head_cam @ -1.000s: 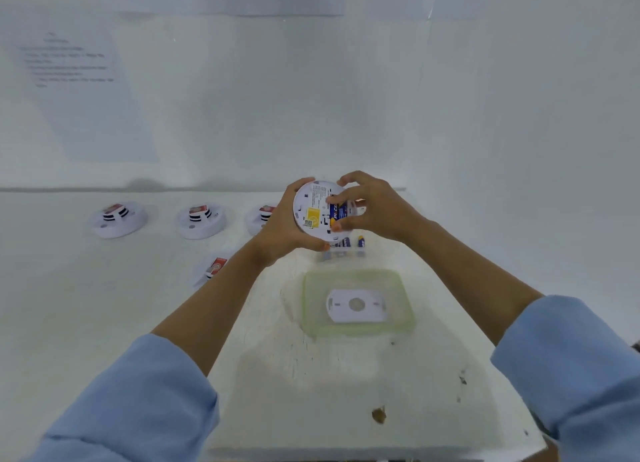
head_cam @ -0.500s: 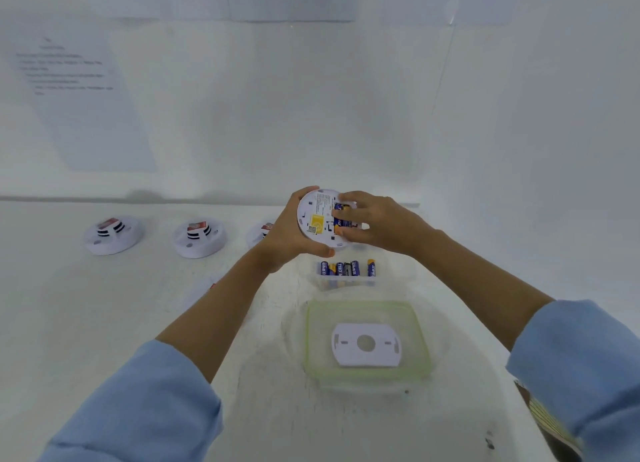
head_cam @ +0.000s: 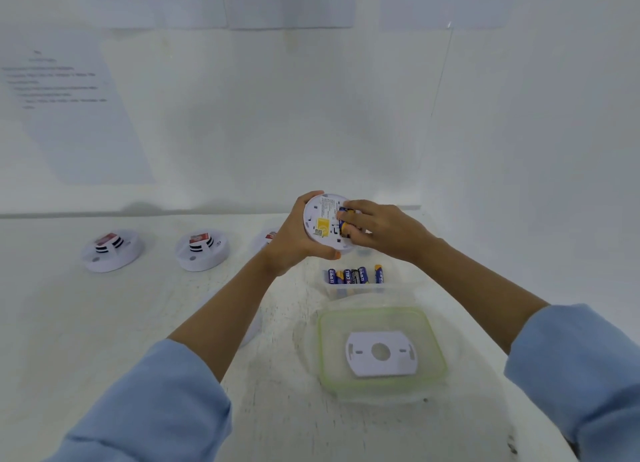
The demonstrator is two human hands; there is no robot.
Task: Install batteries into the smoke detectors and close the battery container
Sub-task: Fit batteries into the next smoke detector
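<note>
White table (head_cam: 104,323) — left hand (head_cam: 294,240) grips smoke detector (head_cam: 323,219); right hand (head_cam: 384,231) seemingly pinches battery (head_cam: 344,219) into it.

- Your left forearm (head_cam: 221,309) crosses the table (head_cam: 69,323), blocking a straight reach from the middle to the left.
- The battery container (head_cam: 360,283) and its green-rimmed lid (head_cam: 381,352) fill the middle.
- Two detectors (head_cam: 110,250) (head_cam: 202,250) crowd the back left; open tabletop lies in front of them.
</note>
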